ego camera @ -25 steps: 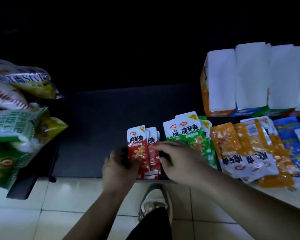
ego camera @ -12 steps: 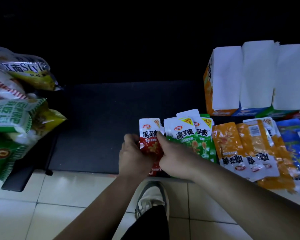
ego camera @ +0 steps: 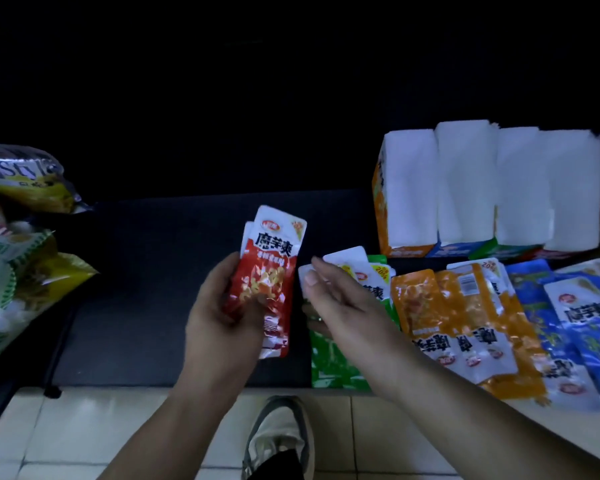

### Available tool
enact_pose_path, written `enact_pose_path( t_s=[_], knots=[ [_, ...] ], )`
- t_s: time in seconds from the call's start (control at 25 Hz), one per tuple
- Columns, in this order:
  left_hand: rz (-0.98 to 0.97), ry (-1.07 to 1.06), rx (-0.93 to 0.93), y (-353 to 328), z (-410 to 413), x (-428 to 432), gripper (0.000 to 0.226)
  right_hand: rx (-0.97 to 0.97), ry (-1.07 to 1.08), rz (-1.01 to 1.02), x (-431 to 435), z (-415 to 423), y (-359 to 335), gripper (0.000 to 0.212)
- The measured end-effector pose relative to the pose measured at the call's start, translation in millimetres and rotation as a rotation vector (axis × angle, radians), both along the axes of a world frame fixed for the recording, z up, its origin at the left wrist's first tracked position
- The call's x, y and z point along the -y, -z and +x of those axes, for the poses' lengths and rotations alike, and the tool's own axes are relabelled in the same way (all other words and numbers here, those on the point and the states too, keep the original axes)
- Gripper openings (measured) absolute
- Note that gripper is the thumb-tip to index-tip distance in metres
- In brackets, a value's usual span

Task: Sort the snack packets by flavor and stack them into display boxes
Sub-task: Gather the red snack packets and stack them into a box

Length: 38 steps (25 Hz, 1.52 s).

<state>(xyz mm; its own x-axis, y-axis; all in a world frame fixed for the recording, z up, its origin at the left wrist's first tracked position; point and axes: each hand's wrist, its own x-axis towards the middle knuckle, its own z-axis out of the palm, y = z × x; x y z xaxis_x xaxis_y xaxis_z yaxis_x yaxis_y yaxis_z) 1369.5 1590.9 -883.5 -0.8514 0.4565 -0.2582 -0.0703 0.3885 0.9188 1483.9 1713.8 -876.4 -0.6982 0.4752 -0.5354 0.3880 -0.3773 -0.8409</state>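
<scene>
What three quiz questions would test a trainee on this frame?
1. True or false: the left hand grips the red packets clear of the mat.
2. Which show beneath the right hand? A purple packets, B green packets, C black packets.
3. Fill in: between the green packets and the blue packets lie the ____ packets.

Key: 1 true. 2 B. 3 orange packets.
</scene>
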Motion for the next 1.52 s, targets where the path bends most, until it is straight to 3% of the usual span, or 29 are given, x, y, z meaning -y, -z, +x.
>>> enact_pose_path(
  t_s=[0.04, 0.16, 0.2, 0.36, 0.52, 0.64, 0.72, 0.92, 1.16, 1.32, 1.4, 1.52],
  knots=[
    [0.053, 0.042, 0.025, -10, 4, -7, 0.061, -0.009, 0.023, 0.022, -5, 5, -7, 0.065],
    [0.065, 0.301, 0.070, -24, 33, -36, 0.074, 0.024, 0.169, 0.120, -20, 20, -21, 0.033],
    [0.042, 0.384, 0.029, -22, 46, -46, 0.078, 0.050, 0.210, 0.160, -28, 27, -21, 0.032],
    [-0.052, 0.603, -0.029, -20, 88, -87, 0.080, 0.160, 0.248, 0.286, -66, 70, -31, 0.049],
    [0.050, 0.721, 0.082, -34, 118, -148, 0.065, 0.216, 0.407, 0.388, -122, 130, -48, 0.040],
    [0.072, 0.892, 0.096, -48, 131, -203, 0.066, 0.147, 0.556, 0.469, -166, 160, -54, 0.044],
    [0.098, 0.871, 0.097, -49, 136, -232, 0.068, 0.155, 0.593, 0.611, -188, 169, -52, 0.043],
    [0.150, 0.544, 0.165, -38, 141, -232, 0.066, 0.350, 0.671, 0.974, -227, 157, -30, 0.042],
    [0.178, 0.446, 0.202, -23, 129, -213, 0.060, 0.476, 0.626, 1.006, -252, 137, -11, 0.040],
    [0.163, 0.456, 0.143, -22, 114, -199, 0.054, 0.433, 0.597, 1.164, -247, 134, -14, 0.047],
    [0.139, 0.470, 0.113, -19, 109, -184, 0.047, 0.324, 0.584, 1.138, -223, 133, -22, 0.043],
    [0.101, 0.496, 0.118, -15, 99, -145, 0.040, 0.130, 0.494, 0.770, -169, 125, -30, 0.028]
  ],
)
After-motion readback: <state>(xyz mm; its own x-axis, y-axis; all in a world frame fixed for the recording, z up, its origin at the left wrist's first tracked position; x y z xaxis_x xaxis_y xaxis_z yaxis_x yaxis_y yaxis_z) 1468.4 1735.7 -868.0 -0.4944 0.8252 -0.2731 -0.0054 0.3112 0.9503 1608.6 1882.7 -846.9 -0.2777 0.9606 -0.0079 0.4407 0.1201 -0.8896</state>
